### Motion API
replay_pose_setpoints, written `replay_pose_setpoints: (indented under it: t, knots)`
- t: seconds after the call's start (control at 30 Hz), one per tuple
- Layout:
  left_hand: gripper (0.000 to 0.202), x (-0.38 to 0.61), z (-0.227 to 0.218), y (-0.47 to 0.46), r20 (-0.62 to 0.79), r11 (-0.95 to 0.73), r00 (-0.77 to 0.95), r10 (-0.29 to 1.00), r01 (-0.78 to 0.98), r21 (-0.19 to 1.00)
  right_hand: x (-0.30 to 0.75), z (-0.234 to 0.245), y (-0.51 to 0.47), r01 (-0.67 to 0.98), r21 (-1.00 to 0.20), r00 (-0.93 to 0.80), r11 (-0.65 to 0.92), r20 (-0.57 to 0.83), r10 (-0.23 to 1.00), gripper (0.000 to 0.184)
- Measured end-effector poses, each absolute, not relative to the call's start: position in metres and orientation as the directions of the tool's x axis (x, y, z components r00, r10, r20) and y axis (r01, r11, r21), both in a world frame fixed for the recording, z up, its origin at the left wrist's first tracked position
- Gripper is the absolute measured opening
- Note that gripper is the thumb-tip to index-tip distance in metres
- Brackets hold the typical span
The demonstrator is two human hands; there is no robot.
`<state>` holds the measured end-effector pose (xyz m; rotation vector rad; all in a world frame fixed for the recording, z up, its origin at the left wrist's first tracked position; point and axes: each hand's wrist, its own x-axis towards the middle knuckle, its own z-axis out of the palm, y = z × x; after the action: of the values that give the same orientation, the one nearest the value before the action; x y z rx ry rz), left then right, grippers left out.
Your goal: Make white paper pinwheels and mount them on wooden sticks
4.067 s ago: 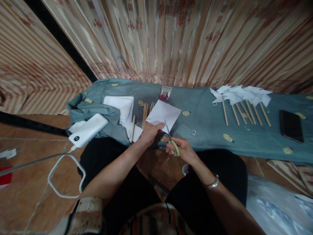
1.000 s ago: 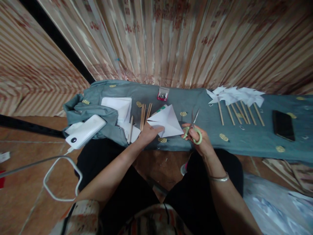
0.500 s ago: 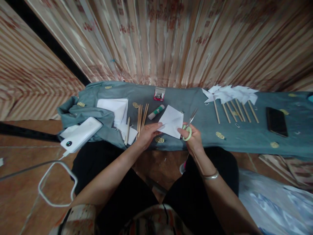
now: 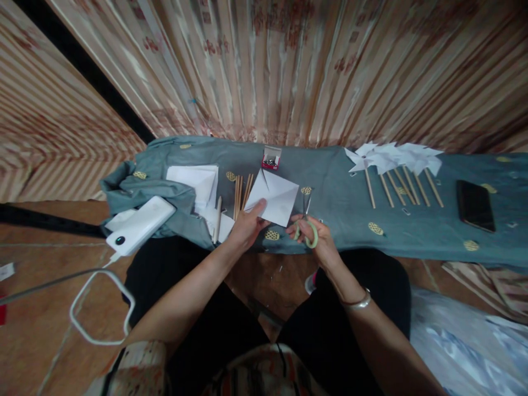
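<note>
My left hand [image 4: 246, 226] pinches the near edge of a white square paper [image 4: 274, 197] with creases across it, held over a grey-blue cloth [image 4: 342, 209]. My right hand [image 4: 314, 237] grips green-handled scissors [image 4: 307, 223], blades pointing away, just right of the paper. Wooden sticks [image 4: 241, 191] lie left of the paper. A small red box of pins [image 4: 270, 158] sits behind it.
Finished white paper pinwheels on sticks [image 4: 396, 165] lie at the right, beside a black phone [image 4: 475, 205]. A stack of white paper [image 4: 193, 180] and a white power bank [image 4: 140, 223] with cable [image 4: 99, 308] lie at the left. A striped curtain hangs behind.
My left hand turned the paper and brought it left over the glue stick. My right hand drew the scissors in toward the paper's right edge.
</note>
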<state>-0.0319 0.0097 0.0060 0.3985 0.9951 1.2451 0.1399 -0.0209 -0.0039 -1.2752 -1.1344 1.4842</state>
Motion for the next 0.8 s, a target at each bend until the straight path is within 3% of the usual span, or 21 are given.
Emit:
replay_pose_setpoints:
  t: [0.13,0.23,0.8]
  knots:
    - [0.030,-0.041,0.013,0.018,-0.387,0.259,-0.091,0.917,-0.602,0.755,0.146,-0.003,-0.031,0.021,-0.951,-0.371,-0.307,-0.293,0.881,0.046]
    - [0.029,-0.043,0.015,0.020,-0.395,0.261,-0.104,0.913,-0.596,0.759,0.146,-0.001,-0.035,0.061,-0.943,-0.452,-0.328,-0.319,0.833,0.043]
    - [0.035,-0.036,0.009,0.015,-0.366,0.277,-0.063,0.928,-0.539,0.796,0.140,0.006,-0.034,0.060,-0.923,-0.461,-0.380,-0.363,0.810,0.047]
